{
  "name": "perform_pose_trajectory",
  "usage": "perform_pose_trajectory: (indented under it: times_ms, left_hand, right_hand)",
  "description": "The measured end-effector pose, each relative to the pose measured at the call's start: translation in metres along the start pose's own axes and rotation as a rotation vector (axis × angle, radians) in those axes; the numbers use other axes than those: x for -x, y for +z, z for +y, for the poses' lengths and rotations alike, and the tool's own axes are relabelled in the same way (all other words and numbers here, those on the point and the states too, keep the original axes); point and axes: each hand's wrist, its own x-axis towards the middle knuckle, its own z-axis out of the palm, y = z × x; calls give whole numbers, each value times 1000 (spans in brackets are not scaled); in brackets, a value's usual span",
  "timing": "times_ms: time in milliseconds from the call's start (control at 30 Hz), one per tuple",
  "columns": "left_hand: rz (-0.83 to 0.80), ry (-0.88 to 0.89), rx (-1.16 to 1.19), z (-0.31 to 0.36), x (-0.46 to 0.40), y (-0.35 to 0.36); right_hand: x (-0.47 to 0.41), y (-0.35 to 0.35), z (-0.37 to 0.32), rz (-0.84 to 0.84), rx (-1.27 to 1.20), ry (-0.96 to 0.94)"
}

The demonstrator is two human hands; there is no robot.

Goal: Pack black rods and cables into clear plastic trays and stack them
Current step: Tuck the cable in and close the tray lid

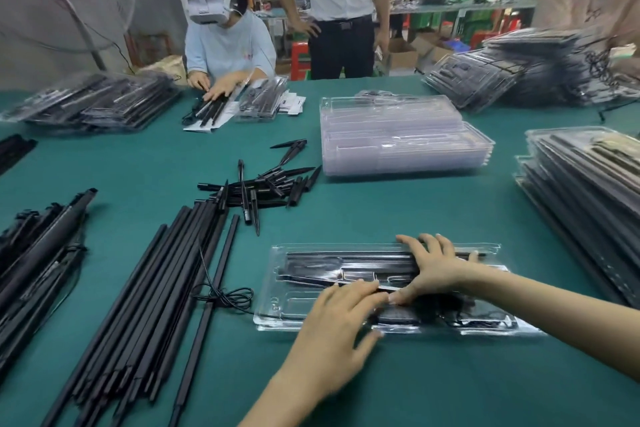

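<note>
A clear plastic tray (277, 288) lies on the green table in front of me, with black rods (346, 262) in its upper slots and a cable (478, 322) at its lower right. My left hand (332, 333) presses flat on the tray's middle, fingers straight. My right hand (433, 267) lies spread over the rods, thumb near my left fingertips. Left of the tray sits a bundle of long black rods (145, 305) with a coiled cable (225, 295) across it. A pile of short black spikes (270, 184) lies beyond.
A stack of empty clear trays (398, 139) stands behind the tray. Packed trays (588, 191) are stacked at the right edge and at the far right (519, 73). More black parts (34, 253) lie at left. A person (225, 45) works opposite; another stands behind.
</note>
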Motion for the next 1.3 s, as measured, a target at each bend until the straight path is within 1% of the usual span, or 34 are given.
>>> perform_pose_trajectory:
  times_ms: [100,167,233,267,300,333,400,500,567,633,733,800,833,867,933,967,1000,1100,1200,1300]
  left_hand:
    - [-66,-19,-45,-7,-1,11]
    - [-62,-10,-1,-12,-2,14]
    - [-10,-59,184,-11,-5,10]
    - [36,-111,295,-13,-8,6]
    - [88,-165,350,-17,-11,3]
    - [130,-201,304,-22,-15,-1]
    - [123,-236,64,-35,-23,-10]
    - [-49,-260,-175,-54,-31,-14]
    - [-150,-269,-240,-62,-32,-11]
    - [-180,-282,-242,-65,-31,-7]
    - [-175,-290,-267,-69,-29,-1]
    - [-183,-291,-286,-69,-29,0]
    - [-188,-295,-291,-69,-29,1]
    - [-187,-297,-292,-67,-28,1]
    - [-182,-292,-278,-65,-26,0]
    - [-193,-284,-262,-64,-26,-1]
    - [-209,-273,-245,-63,-25,-2]
    - [-235,-261,-228,-65,-28,-5]
    - [-245,-259,-276,-66,-29,-4]
    - [-217,-249,-279,-66,-26,0]
  right_hand:
    - [0,0,1,6,-15,-12]
    - [0,0,0,-2,-24,-10]
    - [0,0,0,-8,-25,-9]
    - [0,0,0,-6,-25,-11]
    - [0,1,0,-1,-26,-14]
    - [0,2,1,3,-28,-17]
    - [1,2,1,4,-26,-18]
    - [1,0,0,-3,-24,-17]
    - [2,1,1,1,-23,-19]
    - [1,3,2,12,-30,-28]
    - [0,3,3,0,-23,-42]
    - [-1,4,5,-13,16,-48]
    - [0,6,7,2,75,-71]
    - [2,10,10,52,168,-120]
    - [5,19,20,241,351,-283]
    - [7,23,24,302,374,-363]
    - [8,25,27,315,356,-416]
    - [7,25,27,270,276,-437]
    - [6,25,25,221,258,-415]
    - [7,27,26,229,254,-415]
